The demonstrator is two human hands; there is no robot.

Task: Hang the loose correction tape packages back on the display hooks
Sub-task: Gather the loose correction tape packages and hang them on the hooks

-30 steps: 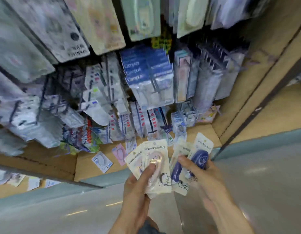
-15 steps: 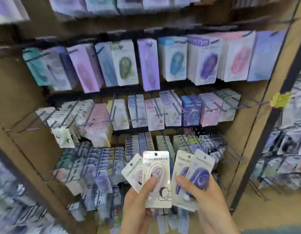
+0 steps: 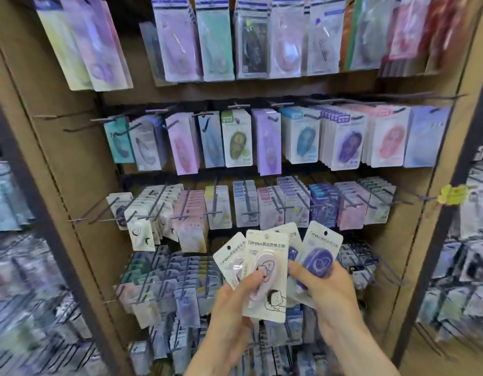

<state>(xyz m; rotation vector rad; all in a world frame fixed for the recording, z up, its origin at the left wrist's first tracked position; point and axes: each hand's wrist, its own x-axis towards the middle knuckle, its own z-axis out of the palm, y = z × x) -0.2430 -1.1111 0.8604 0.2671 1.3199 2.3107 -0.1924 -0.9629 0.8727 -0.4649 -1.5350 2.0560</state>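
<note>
Here, seen from the head camera, two hands fan loose Campus correction tape packages just below the display rack's (image 3: 80,169) third row, likely for sorting by colour. The left hand (image 3: 229,308) pinches the pink-tape packages (image 3: 264,272); the right hand (image 3: 329,291) grips the purple-tape packages (image 3: 320,256), white cards with punched hang holes.

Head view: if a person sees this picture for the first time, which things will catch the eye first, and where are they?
First, the fan of correction tape packages low in the middle: the left hand grips the pink package, the right hand the purple package. Behind them the display rack fills the view with rows of pastel packages on hooks. A yellow tag stands out at its right edge.
</note>
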